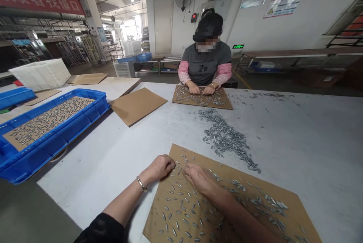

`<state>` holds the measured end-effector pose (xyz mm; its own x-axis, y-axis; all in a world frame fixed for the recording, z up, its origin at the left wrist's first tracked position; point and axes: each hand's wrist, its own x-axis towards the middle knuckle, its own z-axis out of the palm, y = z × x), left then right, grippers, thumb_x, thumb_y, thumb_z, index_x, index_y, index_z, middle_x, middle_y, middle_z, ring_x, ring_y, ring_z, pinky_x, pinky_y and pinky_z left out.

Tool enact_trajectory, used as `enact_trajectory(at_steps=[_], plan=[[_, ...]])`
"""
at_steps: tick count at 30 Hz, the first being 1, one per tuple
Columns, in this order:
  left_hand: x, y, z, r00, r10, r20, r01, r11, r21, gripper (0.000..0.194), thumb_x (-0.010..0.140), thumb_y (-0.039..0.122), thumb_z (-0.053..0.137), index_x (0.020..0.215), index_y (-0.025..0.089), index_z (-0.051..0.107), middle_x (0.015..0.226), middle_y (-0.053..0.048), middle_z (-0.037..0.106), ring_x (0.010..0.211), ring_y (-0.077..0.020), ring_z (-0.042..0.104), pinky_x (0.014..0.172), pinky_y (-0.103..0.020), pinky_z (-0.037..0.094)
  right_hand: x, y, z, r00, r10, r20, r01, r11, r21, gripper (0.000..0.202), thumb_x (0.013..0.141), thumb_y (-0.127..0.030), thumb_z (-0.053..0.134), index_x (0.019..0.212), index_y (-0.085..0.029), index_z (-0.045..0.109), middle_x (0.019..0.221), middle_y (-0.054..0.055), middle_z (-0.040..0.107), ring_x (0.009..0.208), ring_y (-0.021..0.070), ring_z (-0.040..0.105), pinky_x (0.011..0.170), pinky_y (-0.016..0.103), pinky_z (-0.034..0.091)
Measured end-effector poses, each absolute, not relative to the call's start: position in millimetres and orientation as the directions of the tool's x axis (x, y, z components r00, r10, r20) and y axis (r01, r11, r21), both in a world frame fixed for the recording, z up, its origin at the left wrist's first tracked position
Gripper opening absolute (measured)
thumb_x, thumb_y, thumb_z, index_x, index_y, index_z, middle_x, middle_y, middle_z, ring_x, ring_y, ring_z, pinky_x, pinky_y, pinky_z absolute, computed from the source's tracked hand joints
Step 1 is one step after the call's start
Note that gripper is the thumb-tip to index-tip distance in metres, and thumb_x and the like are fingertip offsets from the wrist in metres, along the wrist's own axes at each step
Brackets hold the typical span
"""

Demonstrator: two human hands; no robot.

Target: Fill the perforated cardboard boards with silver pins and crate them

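A brown cardboard sheet [210, 205] lies on the white table in front of me, scattered with small pointed silvery metal pieces [172, 229]. On its left part the pieces lie singly, while on the right they sit in loose clusters. My left hand [163, 166], with a bangle at the wrist, rests at the sheet's upper left edge, its fingers curled together. Just right of it, my right hand [200, 178] reaches across the sheet, fingers bent down and pressed together among the pieces. Whatever either set of fingertips holds is too small or hidden to make out.
A heap of metal pieces [227, 133] lies beyond my sheet. Across the table, a co-worker [207, 57] has both hands on another piece-covered cardboard sheet [181, 99]. Left of that lies a bare cardboard sheet [138, 105]. A blue tray [85, 122] at the left holds a filled sheet.
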<state>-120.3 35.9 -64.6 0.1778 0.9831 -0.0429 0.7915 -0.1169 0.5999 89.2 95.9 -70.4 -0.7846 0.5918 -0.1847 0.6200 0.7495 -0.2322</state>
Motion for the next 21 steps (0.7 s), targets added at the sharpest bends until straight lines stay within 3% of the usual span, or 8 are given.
enact_trajectory(at_steps=[3, 7, 10, 13, 21], plan=[[-125, 42, -60, 0.142, 0.990, -0.024, 0.795, -0.100, 0.599, 0.021, 0.095, 0.016, 0.050, 0.094, 0.019, 0.070, 0.104, -0.007, 0.074, 0.093, -0.0178, 0.067, 0.088, -0.026, 0.050, 97, 103, -68, -0.821, 0.542, -0.178, 0.570, 0.756, -0.322, 0.029, 0.099, -0.018, 0.046, 0.081, -0.021, 0.068, 0.094, 0.007, 0.068, 0.084, 0.0187, 0.062, 0.071, 0.027, 0.038], [-127, 56, -56, 0.111, 0.994, -0.004, 0.811, -0.089, 0.578, 0.021, 0.095, 0.016, 0.050, 0.097, 0.019, 0.071, 0.105, -0.007, 0.074, 0.096, -0.0191, 0.067, 0.090, -0.027, 0.050, 112, 126, -65, -0.797, 0.599, -0.078, 0.559, 0.683, -0.471, 0.031, 0.101, -0.026, 0.044, 0.103, -0.023, 0.075, 0.104, 0.008, 0.073, 0.097, 0.0214, 0.066, 0.082, 0.029, 0.045], [-121, 69, -55, 0.106, 0.994, -0.004, 0.835, -0.087, 0.544, 0.021, 0.095, 0.016, 0.051, 0.096, 0.018, 0.071, 0.105, -0.008, 0.074, 0.096, -0.0197, 0.067, 0.090, -0.028, 0.051, 113, 144, -64, -0.698, 0.713, -0.073, 0.676, 0.622, -0.395, 0.030, 0.101, -0.027, 0.046, 0.103, -0.022, 0.075, 0.106, 0.009, 0.073, 0.097, 0.0219, 0.066, 0.080, 0.030, 0.043], [-109, 83, -59, 0.116, 0.993, -0.022, 0.863, -0.090, 0.497, 0.021, 0.093, 0.013, 0.052, 0.093, 0.018, 0.072, 0.102, -0.009, 0.074, 0.097, -0.0199, 0.067, 0.091, -0.028, 0.051, 100, 152, -66, -0.679, 0.726, -0.112, 0.722, 0.631, -0.284, 0.023, 0.099, -0.025, 0.050, 0.096, -0.021, 0.072, 0.101, 0.008, 0.073, 0.094, 0.0209, 0.066, 0.075, 0.028, 0.038], [-84, 106, -74, 0.072, 0.994, -0.081, 0.937, -0.040, 0.347, 0.026, 0.098, 0.017, 0.046, 0.098, 0.012, 0.072, 0.108, -0.018, 0.073, 0.101, -0.0262, 0.068, 0.090, -0.036, 0.054, 75, 156, -72, -0.649, 0.739, -0.179, 0.759, 0.612, -0.222, 0.021, 0.098, -0.024, 0.050, 0.098, -0.018, 0.070, 0.100, 0.011, 0.075, 0.093, 0.0232, 0.069, 0.070, 0.030, 0.034]])
